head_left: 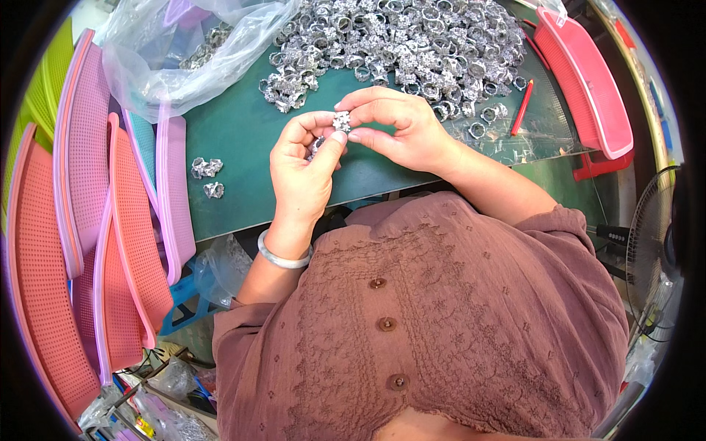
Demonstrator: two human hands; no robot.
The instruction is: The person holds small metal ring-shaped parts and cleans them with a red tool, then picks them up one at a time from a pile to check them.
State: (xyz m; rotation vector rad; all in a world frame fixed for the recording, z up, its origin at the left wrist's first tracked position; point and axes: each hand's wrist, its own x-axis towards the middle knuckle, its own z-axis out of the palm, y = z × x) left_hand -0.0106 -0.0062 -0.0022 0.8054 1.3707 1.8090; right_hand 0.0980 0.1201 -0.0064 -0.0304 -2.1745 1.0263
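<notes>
In the head view, near the middle of a green desk's (250,165) near edge, the left hand (300,165) pinches a silvery ring (341,121), another piece (315,148) tucked in its curled fingers. The right hand's (413,132) fingertips are at the ring, their grip unclear. A few pieces (207,168) sit apart by the left edge; the far-edge heap (412,44) suggests much remains. The ring's face looks bright, knobbly.
</notes>
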